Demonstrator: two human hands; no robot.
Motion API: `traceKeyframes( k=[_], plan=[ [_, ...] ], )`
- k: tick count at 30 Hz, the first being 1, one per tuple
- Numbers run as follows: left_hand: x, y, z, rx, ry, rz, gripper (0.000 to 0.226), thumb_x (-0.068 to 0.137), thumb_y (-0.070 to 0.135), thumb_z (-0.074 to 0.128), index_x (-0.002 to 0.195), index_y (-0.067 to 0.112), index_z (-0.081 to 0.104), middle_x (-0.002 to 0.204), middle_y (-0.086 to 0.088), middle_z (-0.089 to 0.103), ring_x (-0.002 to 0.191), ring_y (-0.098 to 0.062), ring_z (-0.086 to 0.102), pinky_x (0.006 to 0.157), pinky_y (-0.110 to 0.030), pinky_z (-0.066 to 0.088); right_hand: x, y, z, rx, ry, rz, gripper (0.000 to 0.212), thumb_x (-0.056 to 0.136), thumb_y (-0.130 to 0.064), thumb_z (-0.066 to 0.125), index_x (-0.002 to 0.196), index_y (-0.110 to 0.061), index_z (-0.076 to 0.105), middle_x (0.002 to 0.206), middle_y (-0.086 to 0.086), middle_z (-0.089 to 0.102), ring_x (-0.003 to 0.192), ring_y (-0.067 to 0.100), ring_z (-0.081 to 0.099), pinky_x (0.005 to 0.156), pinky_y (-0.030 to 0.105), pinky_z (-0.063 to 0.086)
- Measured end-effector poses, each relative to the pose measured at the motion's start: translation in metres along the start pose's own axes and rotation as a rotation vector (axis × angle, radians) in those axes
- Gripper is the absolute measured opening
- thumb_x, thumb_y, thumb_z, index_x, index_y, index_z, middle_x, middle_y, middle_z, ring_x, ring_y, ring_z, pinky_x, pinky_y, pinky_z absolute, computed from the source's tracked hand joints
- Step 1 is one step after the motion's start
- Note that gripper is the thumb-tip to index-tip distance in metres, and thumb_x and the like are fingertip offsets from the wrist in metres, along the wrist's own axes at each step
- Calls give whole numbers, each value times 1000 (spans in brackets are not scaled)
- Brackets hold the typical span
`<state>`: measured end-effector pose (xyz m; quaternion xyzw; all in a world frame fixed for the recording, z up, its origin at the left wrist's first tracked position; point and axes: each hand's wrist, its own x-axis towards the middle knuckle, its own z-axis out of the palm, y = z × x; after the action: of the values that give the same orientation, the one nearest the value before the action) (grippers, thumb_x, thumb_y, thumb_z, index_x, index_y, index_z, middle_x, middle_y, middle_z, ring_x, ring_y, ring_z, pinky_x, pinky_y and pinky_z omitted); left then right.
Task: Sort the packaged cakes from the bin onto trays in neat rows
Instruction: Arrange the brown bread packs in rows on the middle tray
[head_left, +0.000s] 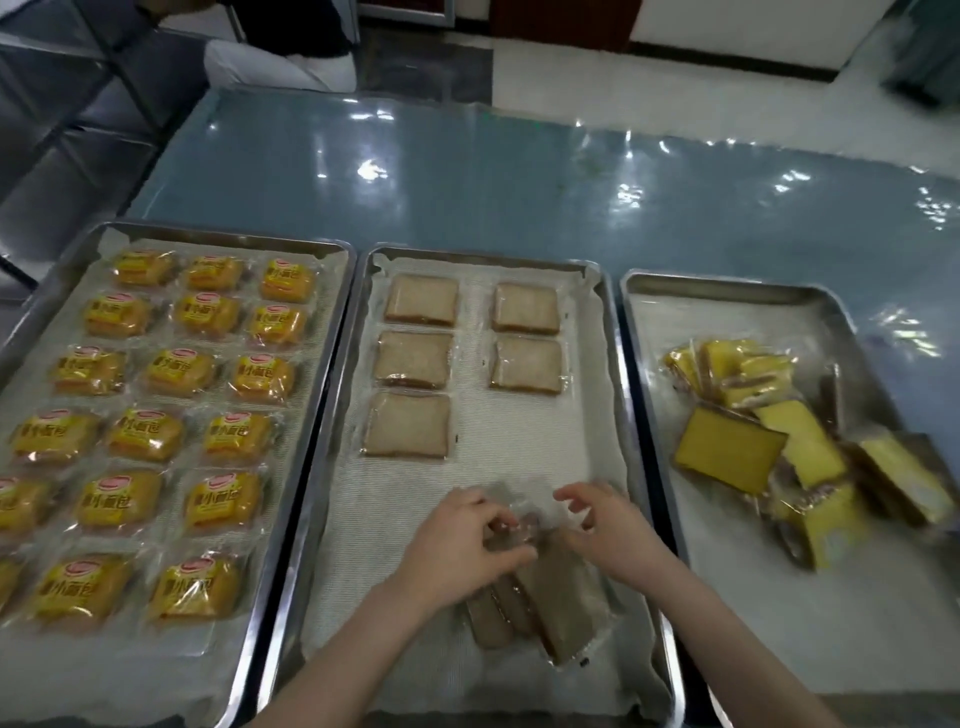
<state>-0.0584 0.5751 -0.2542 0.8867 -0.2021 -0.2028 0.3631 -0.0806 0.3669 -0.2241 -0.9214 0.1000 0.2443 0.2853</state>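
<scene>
Three metal trays lie side by side. The middle tray (613, 374) holds several flat brown packaged cakes (421, 300) in two rows. Near its front lies a small stack of brown packaged cakes (550, 603). My left hand (462, 540) pinches the clear wrapper at the top of that stack. My right hand (602, 525) hovers just right of it, fingers loosely curled, touching the wrapper's edge. The left tray (343, 249) carries neat rows of yellow-labelled packaged buns (182, 371). The right tray (644, 283) has a loose heap of yellow packaged cakes (727, 452).
The trays sit on a glossy blue-green table (519, 171). Steel shelving (57, 119) stands at the far left. A seated person's white-clad leg (270, 67) shows beyond the table's far edge. Pale floor lies beyond the table.
</scene>
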Motion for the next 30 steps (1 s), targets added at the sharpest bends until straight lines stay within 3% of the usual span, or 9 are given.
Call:
traceKeyframes(
  k=[3, 6, 9, 13, 17, 21, 25, 28, 30],
  plan=[
    [0, 4, 7, 119, -51, 7, 45, 73, 60, 67, 110, 34, 65, 100, 15, 47, 99, -4, 41, 88, -23, 40, -13, 8, 13, 93, -95, 45, 59, 85, -24, 68, 139, -30, 44, 120, -4, 58, 98, 9, 56, 85, 19, 46],
    [1, 8, 6, 73, -47, 17, 22, 79, 45, 70, 99, 36, 66, 94, 18, 51, 96, -4, 45, 82, -22, 41, -21, 5, 17, 241, -73, 52, 60, 86, -22, 67, 140, -32, 42, 103, -8, 58, 93, 9, 58, 81, 17, 45],
    [5, 12, -2, -122, 18, -15, 13, 81, 25, 73, 89, 33, 66, 89, 19, 63, 88, 3, 57, 76, -12, 41, -21, 1, 14, 415, 83, 48, 62, 82, -19, 74, 136, -32, 47, 88, -4, 61, 81, 8, 62, 71, 16, 50],
    [14, 12, -19, -423, 126, -129, 22, 80, 10, 74, 90, 29, 68, 91, 14, 70, 85, 10, 60, 79, -10, 47, -22, -11, 1, 633, 131, -14, 70, 84, -17, 73, 140, -41, 41, 102, 0, 60, 80, 13, 64, 69, 21, 54],
    [25, 13, -28, -484, 244, -135, 28, 80, 13, 75, 102, 28, 66, 100, 13, 69, 95, 4, 62, 88, -19, 50, -14, -30, -8, 656, 15, -79, 46, 88, -4, 62, 121, -35, 58, 113, -3, 53, 84, 21, 65, 62, 30, 57],
    [27, 9, -37, -516, 417, -235, 31, 87, 30, 70, 116, 25, 61, 108, 14, 64, 101, -1, 59, 88, -21, 47, -1, -38, -10, 935, 220, 38, 27, 86, -1, 65, 105, -19, 61, 113, 5, 53, 90, 25, 65, 59, 35, 59],
    [19, 6, -34, -513, 462, -297, 17, 90, 27, 65, 105, 21, 62, 97, 8, 66, 92, -7, 62, 79, -17, 48, 14, -37, -1, 1245, 325, 160, 31, 80, 0, 73, 103, -10, 56, 112, 13, 58, 96, 30, 67, 69, 36, 60],
    [23, 6, -23, -547, 383, -321, 23, 87, 18, 69, 109, 22, 63, 98, 11, 67, 90, 2, 61, 73, -11, 47, 23, -35, 14, 1202, 346, 241, 29, 80, -2, 73, 101, -11, 55, 110, 12, 61, 98, 27, 66, 78, 41, 59],
    [30, 5, -19, -543, 391, -314, 30, 86, 12, 69, 114, 21, 64, 100, 11, 68, 90, 8, 60, 73, -6, 47, 27, -29, 21, 998, 410, 255, 33, 80, -8, 74, 107, -16, 56, 103, 4, 64, 94, 19, 66, 84, 38, 57]
  ],
)
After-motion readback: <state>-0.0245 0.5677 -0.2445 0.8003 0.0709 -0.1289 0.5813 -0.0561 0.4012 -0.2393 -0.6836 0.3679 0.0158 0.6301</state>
